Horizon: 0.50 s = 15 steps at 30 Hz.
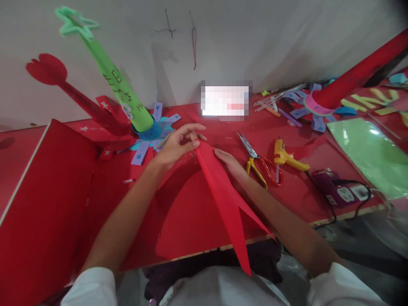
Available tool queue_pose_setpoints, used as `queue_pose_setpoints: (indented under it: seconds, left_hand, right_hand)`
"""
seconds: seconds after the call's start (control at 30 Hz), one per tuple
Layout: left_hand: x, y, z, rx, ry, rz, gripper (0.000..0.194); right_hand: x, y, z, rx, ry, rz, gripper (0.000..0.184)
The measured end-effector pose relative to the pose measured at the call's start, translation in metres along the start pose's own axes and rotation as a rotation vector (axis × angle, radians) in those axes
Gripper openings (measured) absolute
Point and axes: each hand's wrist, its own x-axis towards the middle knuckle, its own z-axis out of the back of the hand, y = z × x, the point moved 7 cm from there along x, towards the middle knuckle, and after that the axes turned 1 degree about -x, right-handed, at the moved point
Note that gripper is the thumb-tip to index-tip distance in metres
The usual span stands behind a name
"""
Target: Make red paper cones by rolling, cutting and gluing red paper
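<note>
A folded sheet of red paper (219, 185) slants from the middle of the table toward my lap, its lower end split into two points. My left hand (178, 146) pinches its upper corner between thumb and fingers, the other fingers curled loosely. Along the paper's right side lies my right hand (231, 163), thumb on top; its other fingers are hidden beneath the sheet. Right of that hand are scissors (255, 157) with yellow and red handles, blades slightly apart. Beside them rests a yellow glue gun (288, 157) with a glue stick below it.
Behind my left hand stands a green paper tube (117, 85) with a star top; a red paper tulip (79, 95) leans beside it. A red panel (47, 204) rises at left. A purple power block (338, 187) with cables and green sheets (369, 153) lie right. A blurred-out screen (225, 101) stands behind.
</note>
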Motion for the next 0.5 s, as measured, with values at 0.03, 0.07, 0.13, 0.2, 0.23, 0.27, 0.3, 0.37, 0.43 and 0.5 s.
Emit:
queue_pose_setpoints:
  seconds: [0.03, 0.07, 0.13, 0.2, 0.23, 0.27, 0.3, 0.37, 0.43, 0.5]
  left_hand:
    - [0.0, -0.001, 0.001, 0.014, 0.003, -0.003, 0.04]
    - [0.0, -0.001, 0.002, 0.033, 0.008, -0.007, 0.04]
    - [0.001, -0.002, 0.004, 0.091, 0.022, -0.007, 0.039]
    - [0.002, -0.002, 0.006, 0.16, 0.039, -0.004, 0.039]
    - [0.002, -0.002, 0.007, 0.19, 0.046, -0.003, 0.039]
    - [0.003, -0.002, 0.008, 0.211, 0.048, -0.004, 0.038]
    - [0.003, -0.002, 0.01, 0.223, 0.047, -0.005, 0.038]
    - [0.003, -0.003, 0.011, 0.227, 0.038, -0.011, 0.037]
    - [0.003, -0.005, 0.011, 0.214, 0.03, -0.017, 0.036]
    - [0.002, -0.006, 0.01, 0.179, 0.024, -0.027, 0.037]
  right_hand:
    - [-0.002, -0.001, -0.002, 0.034, -0.005, -0.019, 0.038]
    - [-0.004, -0.002, -0.003, 0.074, -0.013, -0.04, 0.037]
    - [-0.007, -0.003, -0.004, 0.136, -0.035, -0.069, 0.035]
    - [-0.009, -0.003, -0.004, 0.166, -0.061, -0.074, 0.034]
    - [-0.009, -0.002, -0.003, 0.171, -0.071, -0.074, 0.033]
    - [-0.01, -0.001, -0.002, 0.17, -0.075, -0.077, 0.033]
    - [-0.01, 0.0, -0.002, 0.163, -0.072, -0.084, 0.033]
    - [-0.011, 0.001, -0.003, 0.15, -0.059, -0.099, 0.032]
    - [-0.011, 0.003, -0.004, 0.157, -0.042, -0.109, 0.03]
    - [-0.011, 0.004, -0.005, 0.17, -0.032, -0.108, 0.028]
